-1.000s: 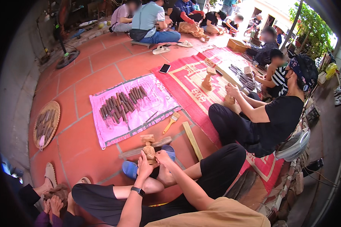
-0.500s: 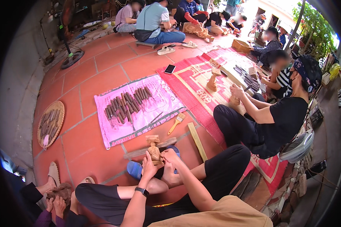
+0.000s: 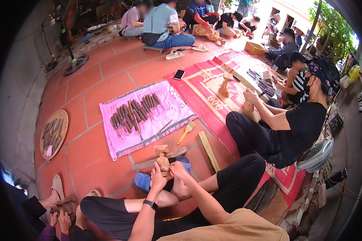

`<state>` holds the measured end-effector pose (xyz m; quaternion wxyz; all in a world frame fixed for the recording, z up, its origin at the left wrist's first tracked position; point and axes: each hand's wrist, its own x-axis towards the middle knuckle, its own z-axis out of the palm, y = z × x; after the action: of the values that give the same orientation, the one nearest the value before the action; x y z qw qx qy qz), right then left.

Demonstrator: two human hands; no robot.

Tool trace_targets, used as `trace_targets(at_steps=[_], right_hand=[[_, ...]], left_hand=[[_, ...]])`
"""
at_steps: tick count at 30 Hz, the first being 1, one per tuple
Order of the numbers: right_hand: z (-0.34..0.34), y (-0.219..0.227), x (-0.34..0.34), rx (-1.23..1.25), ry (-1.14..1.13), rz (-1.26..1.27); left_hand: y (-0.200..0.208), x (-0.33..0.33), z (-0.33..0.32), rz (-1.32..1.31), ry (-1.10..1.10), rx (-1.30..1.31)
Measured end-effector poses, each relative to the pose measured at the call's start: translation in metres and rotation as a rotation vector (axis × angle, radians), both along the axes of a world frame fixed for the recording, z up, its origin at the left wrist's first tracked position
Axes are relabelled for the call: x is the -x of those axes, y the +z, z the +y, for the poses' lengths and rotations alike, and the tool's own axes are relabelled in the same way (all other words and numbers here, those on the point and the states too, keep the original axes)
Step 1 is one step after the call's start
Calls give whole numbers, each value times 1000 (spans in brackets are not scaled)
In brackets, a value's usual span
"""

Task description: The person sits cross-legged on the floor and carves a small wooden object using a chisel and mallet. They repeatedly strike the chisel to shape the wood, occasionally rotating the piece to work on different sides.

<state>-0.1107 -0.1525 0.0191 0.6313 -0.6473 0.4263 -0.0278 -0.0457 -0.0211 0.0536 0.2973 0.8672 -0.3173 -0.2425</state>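
A pale wooden carving [image 3: 163,162] with a block-like top and a rounded carved body stands upright above my crossed legs. My left hand [image 3: 158,179] is wrapped round its lower left side and base. Against its right side, my right hand [image 3: 178,170] has its fingers curled and pressed together; whatever they pinch is too small to make out. Just beyond the carving, a rough wooden stick [image 3: 179,152] lies across the floor. Blue slippers [image 3: 142,181] are under and beside my hands.
Several wood-handled carving tools [image 3: 128,114] lie on a pink sheet [image 3: 173,94] ahead. A brush [image 3: 186,131] and a wooden bar [image 3: 209,152] lie to the right. A round basket [image 3: 65,116] of tools stands left. A co-worker [image 3: 297,124] sits at right on a red mat [image 3: 197,86].
The carving has turned slightly between my hands and stands a little straighter. My right hand has shifted down and left along its side.
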Motion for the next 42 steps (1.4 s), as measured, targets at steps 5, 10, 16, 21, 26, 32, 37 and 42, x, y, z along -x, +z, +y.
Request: trace_targets(at_steps=[5, 10, 16, 21, 26, 32, 37, 42], right_hand=[[-12, -17, 2, -209, -28, -148], [3, -7, -2, -382, -149, -140], [-17, -19, 9, -511, -163, -90], [-3, -5, 0, -398, -171, -89], [-16, -1, 8, -482, -134, -63], [-13, -12, 4, -391, -99, -32], [-29, -8, 9, -610, -36, -41], [-4, -21, -5, -231, -46, -20]], left_hand=[[4, 0, -2, 7, -9, -6], [1, -1, 3, -33, 7, 15], [2, 2, -4, -13, -6, -12], [-7, -3, 2, -8, 15, 40], [-3, 0, 0, 9, 8, 14], [3, 1, -1, 10, 5, 16], [3, -1, 4, -25, 16, 3], [4, 2, -3, -38, -1, 18]])
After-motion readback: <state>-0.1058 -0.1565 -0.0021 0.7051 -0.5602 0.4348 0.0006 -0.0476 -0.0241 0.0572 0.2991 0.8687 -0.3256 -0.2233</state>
